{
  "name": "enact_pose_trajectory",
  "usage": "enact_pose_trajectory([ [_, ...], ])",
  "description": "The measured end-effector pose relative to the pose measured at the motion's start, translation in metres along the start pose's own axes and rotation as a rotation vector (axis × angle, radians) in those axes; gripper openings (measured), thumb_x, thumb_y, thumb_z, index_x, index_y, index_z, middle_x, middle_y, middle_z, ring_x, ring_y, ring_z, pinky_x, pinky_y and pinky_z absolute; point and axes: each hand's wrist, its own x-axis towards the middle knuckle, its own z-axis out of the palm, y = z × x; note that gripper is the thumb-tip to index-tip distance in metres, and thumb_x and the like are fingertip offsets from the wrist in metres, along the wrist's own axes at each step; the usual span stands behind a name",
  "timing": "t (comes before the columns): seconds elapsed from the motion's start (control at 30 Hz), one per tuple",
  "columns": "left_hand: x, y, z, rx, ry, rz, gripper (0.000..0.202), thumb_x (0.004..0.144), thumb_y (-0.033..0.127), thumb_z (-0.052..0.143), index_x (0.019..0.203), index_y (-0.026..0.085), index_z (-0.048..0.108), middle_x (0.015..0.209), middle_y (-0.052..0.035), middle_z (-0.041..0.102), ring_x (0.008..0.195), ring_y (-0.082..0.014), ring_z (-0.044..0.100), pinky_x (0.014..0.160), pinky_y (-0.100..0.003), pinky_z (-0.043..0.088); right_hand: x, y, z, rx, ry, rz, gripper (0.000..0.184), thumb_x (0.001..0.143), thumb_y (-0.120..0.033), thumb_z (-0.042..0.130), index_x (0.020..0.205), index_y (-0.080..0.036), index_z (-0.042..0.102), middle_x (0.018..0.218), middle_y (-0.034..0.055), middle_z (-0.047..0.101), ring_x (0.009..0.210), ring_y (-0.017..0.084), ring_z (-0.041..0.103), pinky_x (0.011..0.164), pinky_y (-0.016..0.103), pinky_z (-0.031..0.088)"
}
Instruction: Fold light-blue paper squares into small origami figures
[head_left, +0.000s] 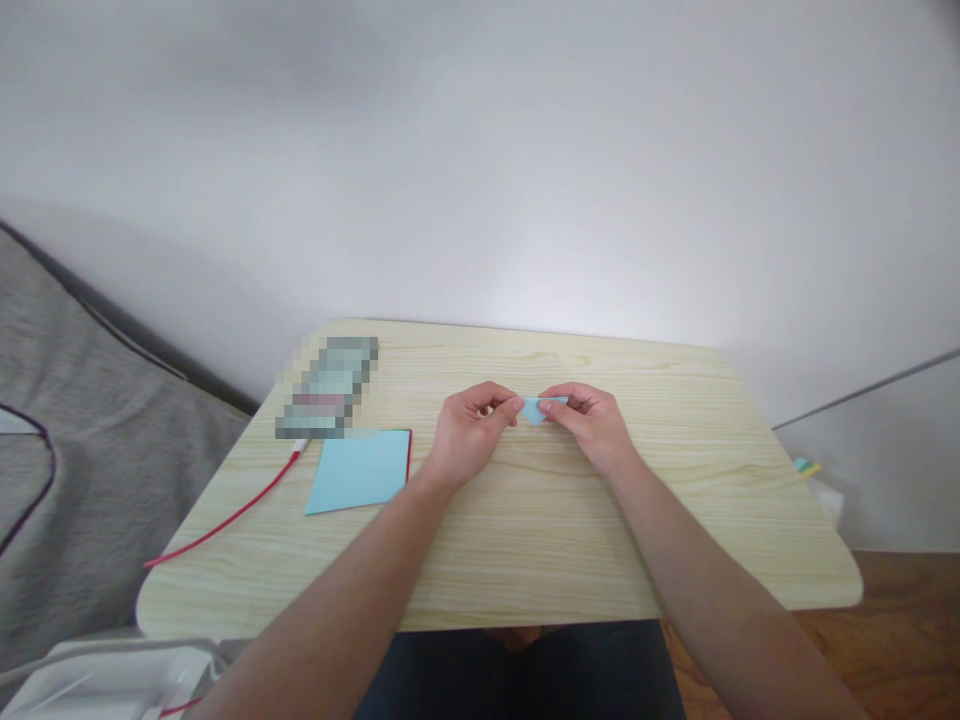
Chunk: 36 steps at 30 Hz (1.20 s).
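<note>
A small piece of light blue folded paper (pixel 533 411), pointed at its lower edge, is held just over the middle of the table. My left hand (pixel 474 428) pinches its left end between thumb and fingers. On the other side my right hand (pixel 589 420) grips it, thumb in front and fingers behind. The fingers cover both ends of the paper. To the left of my left hand lies a stack of square paper (pixel 360 472), light blue on top with a red edge showing at its right side.
A pixelated phone-like object (pixel 327 388) lies at the table's back left, with a red cable (pixel 232 517) running from it over the left edge. The pale wooden table (pixel 525 560) stands against a white wall. Small coloured scraps (pixel 808 468) show beyond the right edge.
</note>
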Motion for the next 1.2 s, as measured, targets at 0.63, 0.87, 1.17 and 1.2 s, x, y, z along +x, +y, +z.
enact_pose_trajectory([
  [0.63, 0.007, -0.01, -0.004, -0.087, -0.02, -0.065, 0.027, 0.084, 0.042, 0.07, 0.074, 0.017, 0.072, 0.064, -0.0005, 0.067, 0.06, -0.0131, 0.055, 0.06, -0.027, 0.04, 0.006, 0.004, -0.012, -0.058, -0.008, -0.03, 0.029, 0.075, -0.049, 0.08, 0.085, -0.022, 0.081, 0.076, 0.0043, 0.077, 0.072, 0.02, 0.069, 0.073, 0.033, 0.052],
  [0.87, 0.01, -0.014, -0.004, -0.113, -0.019, -0.061, 0.026, 0.083, 0.04, 0.071, 0.072, 0.017, 0.071, 0.064, -0.0007, 0.066, 0.062, -0.0132, 0.056, 0.064, -0.027, 0.042, 0.007, 0.004, -0.012, -0.08, -0.021, -0.056, 0.029, 0.077, -0.05, 0.078, 0.079, -0.022, 0.08, 0.073, 0.0034, 0.076, 0.072, 0.018, 0.066, 0.074, 0.031, 0.05],
  [1.17, 0.011, -0.022, 0.0, -0.085, 0.048, -0.06, 0.024, 0.081, 0.041, 0.071, 0.083, 0.018, 0.073, 0.065, -0.0004, 0.066, 0.061, -0.0137, 0.057, 0.062, -0.026, 0.043, 0.011, 0.004, -0.01, -0.056, -0.084, -0.048, 0.028, 0.077, -0.047, 0.077, 0.087, -0.021, 0.079, 0.079, 0.003, 0.076, 0.076, 0.017, 0.067, 0.078, 0.031, 0.051],
  [1.2, 0.011, -0.021, 0.0, -0.085, 0.057, -0.056, 0.023, 0.081, 0.041, 0.071, 0.083, 0.018, 0.073, 0.065, -0.0004, 0.066, 0.061, -0.0137, 0.057, 0.062, -0.026, 0.044, 0.011, 0.004, -0.01, -0.066, -0.096, -0.046, 0.026, 0.078, -0.045, 0.076, 0.086, -0.021, 0.079, 0.079, 0.0024, 0.076, 0.076, 0.017, 0.067, 0.077, 0.03, 0.05],
])
